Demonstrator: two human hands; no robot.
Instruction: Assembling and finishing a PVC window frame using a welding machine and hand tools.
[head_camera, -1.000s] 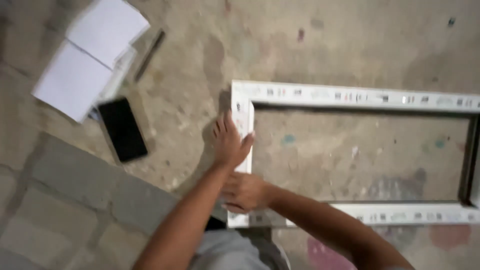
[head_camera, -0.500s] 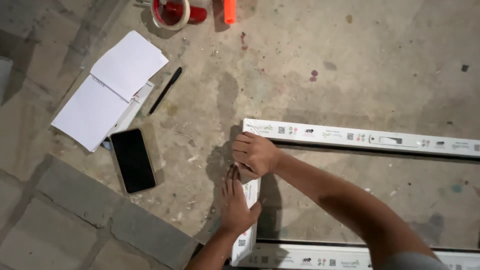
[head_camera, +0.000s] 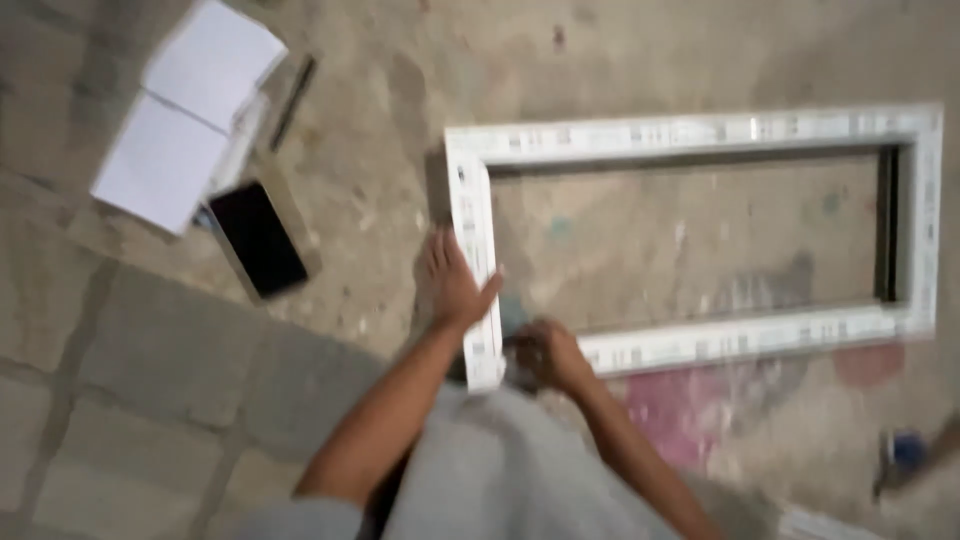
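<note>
Here, left hand (head_camera: 455, 285) flat, open-gripped on white frame's (head_camera: 700, 135) left edge; right hand (head_camera: 545, 352) curled at its corner, grip unclear.

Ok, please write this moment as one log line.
left hand: flat on white frame left bar | right hand: at near-left corner, grip unclear | phone, open notebook: floor, left

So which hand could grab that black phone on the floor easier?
Probably the left hand. It rests on the white frame's left bar, on the phone's side. The right hand sits at the near corner, farther away.
</note>
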